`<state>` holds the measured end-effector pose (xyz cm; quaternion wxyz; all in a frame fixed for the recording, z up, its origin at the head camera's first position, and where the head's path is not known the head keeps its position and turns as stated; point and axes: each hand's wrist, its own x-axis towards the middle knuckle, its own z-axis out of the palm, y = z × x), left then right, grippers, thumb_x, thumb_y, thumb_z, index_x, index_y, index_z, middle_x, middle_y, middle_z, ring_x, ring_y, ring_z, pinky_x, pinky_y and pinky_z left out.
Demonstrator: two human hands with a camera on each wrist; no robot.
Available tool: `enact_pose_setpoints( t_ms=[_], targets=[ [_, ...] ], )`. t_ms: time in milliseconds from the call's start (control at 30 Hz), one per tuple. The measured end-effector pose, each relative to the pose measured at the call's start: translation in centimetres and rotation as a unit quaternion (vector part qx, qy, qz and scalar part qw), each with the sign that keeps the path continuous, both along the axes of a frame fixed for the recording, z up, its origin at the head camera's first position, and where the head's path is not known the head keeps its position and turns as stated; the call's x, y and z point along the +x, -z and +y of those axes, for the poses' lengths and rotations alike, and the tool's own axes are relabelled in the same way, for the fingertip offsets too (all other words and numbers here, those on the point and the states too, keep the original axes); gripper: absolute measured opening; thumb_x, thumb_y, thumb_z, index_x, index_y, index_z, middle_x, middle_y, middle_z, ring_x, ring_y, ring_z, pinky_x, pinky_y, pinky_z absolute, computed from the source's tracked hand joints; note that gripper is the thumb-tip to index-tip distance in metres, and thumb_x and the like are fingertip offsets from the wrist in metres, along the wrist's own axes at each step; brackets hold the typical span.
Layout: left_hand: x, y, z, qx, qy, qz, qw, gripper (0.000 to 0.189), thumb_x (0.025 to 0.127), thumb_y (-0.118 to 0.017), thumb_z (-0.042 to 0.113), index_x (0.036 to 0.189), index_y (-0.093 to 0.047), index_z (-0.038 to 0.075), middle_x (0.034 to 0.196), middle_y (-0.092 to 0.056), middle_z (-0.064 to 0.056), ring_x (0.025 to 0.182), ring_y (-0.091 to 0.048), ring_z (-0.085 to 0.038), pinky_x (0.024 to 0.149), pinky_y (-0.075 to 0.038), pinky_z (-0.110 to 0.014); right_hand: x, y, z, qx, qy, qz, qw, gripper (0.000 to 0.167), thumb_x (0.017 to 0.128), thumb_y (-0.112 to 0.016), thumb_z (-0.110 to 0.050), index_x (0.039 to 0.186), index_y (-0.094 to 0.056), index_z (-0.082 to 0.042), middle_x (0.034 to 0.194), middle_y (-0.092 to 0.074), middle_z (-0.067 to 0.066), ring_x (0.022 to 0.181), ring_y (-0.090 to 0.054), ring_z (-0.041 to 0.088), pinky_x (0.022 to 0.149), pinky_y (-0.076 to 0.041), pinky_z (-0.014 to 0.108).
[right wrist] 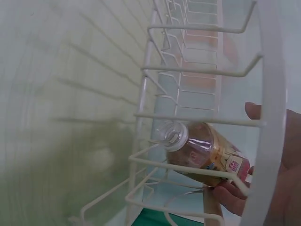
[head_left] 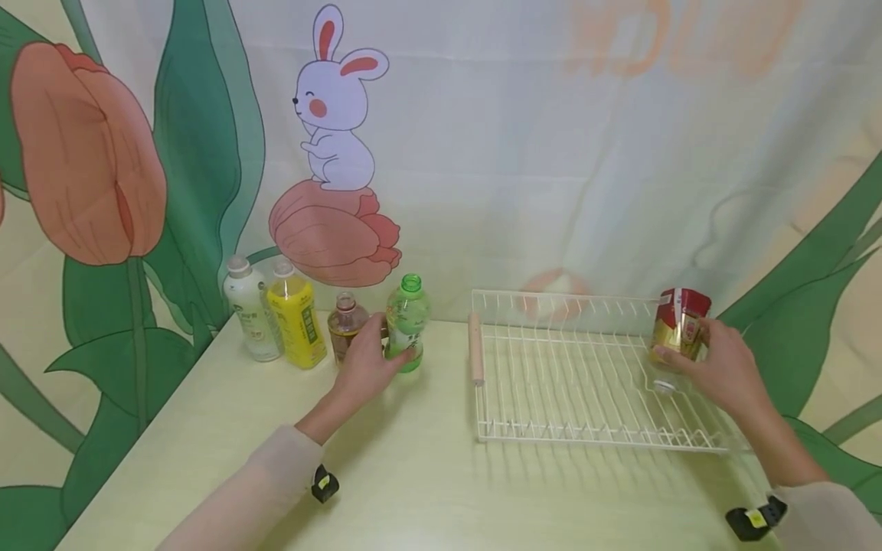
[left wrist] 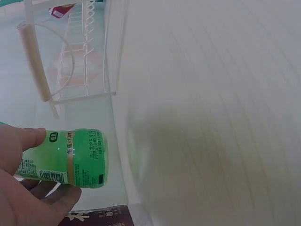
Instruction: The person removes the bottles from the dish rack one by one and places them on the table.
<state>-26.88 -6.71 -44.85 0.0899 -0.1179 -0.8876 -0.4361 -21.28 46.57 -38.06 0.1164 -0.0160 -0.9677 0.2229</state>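
In the head view my left hand (head_left: 365, 358) grips a green plastic bottle (head_left: 409, 310), which stands upright without a cap. The left wrist view shows the thumb and fingers around the label of that bottle (left wrist: 89, 157). On the right, my right hand (head_left: 723, 363) holds a bottle with a red and gold label (head_left: 678, 325) upside down over the right end of a white wire dish rack (head_left: 592, 442). Seen from the right wrist, the mouth of this bottle (right wrist: 202, 150) points down among the rack wires, and my fingers are at its base end.
Left of the green bottle stand a dark-labelled bottle (head_left: 342, 317), a yellow bottle (head_left: 298, 321) and a whitish bottle (head_left: 253, 310). The rack has a wooden handle (head_left: 476, 350) at its left end. Behind the table (head_left: 413, 474) hangs a printed curtain (head_left: 482, 153).
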Motion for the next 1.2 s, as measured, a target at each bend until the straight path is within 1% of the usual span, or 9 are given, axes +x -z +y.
enact_pose_setpoints(
  t_ms=[100,200,367,433,667,800,933,1033,1200],
  targets=[
    [-0.1,0.2,0.0,0.008,0.001,-0.007,0.9999,0.065,0.095,-0.082,0.026,0.147,-0.047,0.006,0.143,-0.059,-0.013,0.134,-0.059,-0.036,0.109,-0.052,-0.054,-0.1,0.4,0.3,-0.006,0.006,-0.014,0.9999,0.096,0.099,-0.072,-0.052,0.146,-0.035,0.022,0.133,-0.047,0.045,0.118,-0.048,0.06,0.086,-0.047,0.075],
    [-0.1,0.3,-0.1,0.008,-0.004,-0.006,0.9999,0.065,0.095,-0.082,0.028,0.145,-0.048,0.005,0.142,-0.06,-0.014,0.133,-0.059,-0.036,0.109,-0.051,-0.054,-0.1,0.8,0.4,-0.009,0.007,-0.017,0.9998,0.093,0.099,-0.072,-0.053,0.144,-0.037,0.021,0.13,-0.05,0.043,0.114,-0.051,0.057,0.082,-0.049,0.071],
    [0.0,0.7,-0.4,0.0,-0.018,-0.014,0.9997,0.064,0.095,-0.081,0.029,0.144,-0.048,0.005,0.141,-0.061,-0.015,0.132,-0.06,-0.035,0.109,-0.051,-0.055,-0.1,1.4,0.6,-0.007,0.01,-0.023,0.9997,0.094,0.099,-0.071,-0.054,0.143,-0.037,0.022,0.123,-0.054,0.04,0.101,-0.056,0.048,0.07,-0.052,0.054],
    [-0.1,0.9,-0.5,-0.004,-0.023,-0.018,0.9996,0.064,0.096,-0.081,0.029,0.144,-0.048,0.004,0.141,-0.06,-0.015,0.132,-0.059,-0.035,0.11,-0.05,-0.055,-0.2,1.6,0.6,-0.008,0.016,-0.029,0.9994,0.096,0.099,-0.07,-0.056,0.144,-0.035,0.022,0.121,-0.054,0.039,0.099,-0.057,0.046,0.067,-0.051,0.05],
    [-0.2,1.4,-0.8,-0.019,-0.049,-0.037,0.998,0.065,0.096,-0.079,0.029,0.144,-0.046,0.002,0.139,-0.059,-0.017,0.132,-0.058,-0.036,0.111,-0.049,-0.056,-0.5,2.1,0.4,-0.02,0.038,-0.04,0.9983,0.099,0.099,-0.069,-0.056,0.147,-0.03,0.021,0.124,-0.052,0.04,0.102,-0.059,0.05,0.069,-0.054,0.057],
    [0.0,1.7,-1.1,-0.028,-0.056,-0.04,0.9972,0.068,0.097,-0.078,0.031,0.147,-0.043,0.0,0.14,-0.058,-0.018,0.133,-0.057,-0.037,0.111,-0.048,-0.057,-0.6,2.6,0.5,-0.028,0.022,-0.038,0.9986,0.094,0.099,-0.072,-0.05,0.148,-0.03,0.019,0.122,-0.054,0.04,0.1,-0.062,0.05,0.07,-0.057,0.053],
    [-0.1,2.0,-1.3,-0.036,-0.053,-0.042,0.9971,0.071,0.099,-0.076,0.033,0.151,-0.039,0.001,0.143,-0.056,-0.019,0.135,-0.055,-0.038,0.112,-0.047,-0.058,-0.4,3.1,0.8,-0.037,0.015,-0.039,0.9985,0.094,0.101,-0.07,-0.049,0.15,-0.026,0.017,0.121,-0.053,0.039,0.098,-0.062,0.049,0.069,-0.056,0.05],
    [-0.2,2.2,-1.4,-0.037,-0.048,-0.043,0.9973,0.072,0.101,-0.074,0.032,0.154,-0.036,0.0,0.146,-0.054,-0.021,0.137,-0.054,-0.038,0.113,-0.047,-0.058,-0.4,3.2,0.9,-0.047,0.009,-0.043,0.9979,0.092,0.103,-0.067,-0.048,0.152,-0.022,0.016,0.123,-0.052,0.04,0.099,-0.062,0.049,0.07,-0.057,0.049],
    [-0.3,2.2,-1.4,-0.04,-0.05,-0.046,0.9969,0.071,0.101,-0.073,0.029,0.152,-0.035,-0.003,0.147,-0.054,-0.024,0.137,-0.054,-0.04,0.113,-0.047,-0.057,-0.8,3.1,0.8,-0.06,-0.011,-0.039,0.9974,0.088,0.103,-0.069,-0.042,0.152,-0.023,0.015,0.126,-0.051,0.041,0.103,-0.063,0.052,0.072,-0.06,0.049]
  ],
)
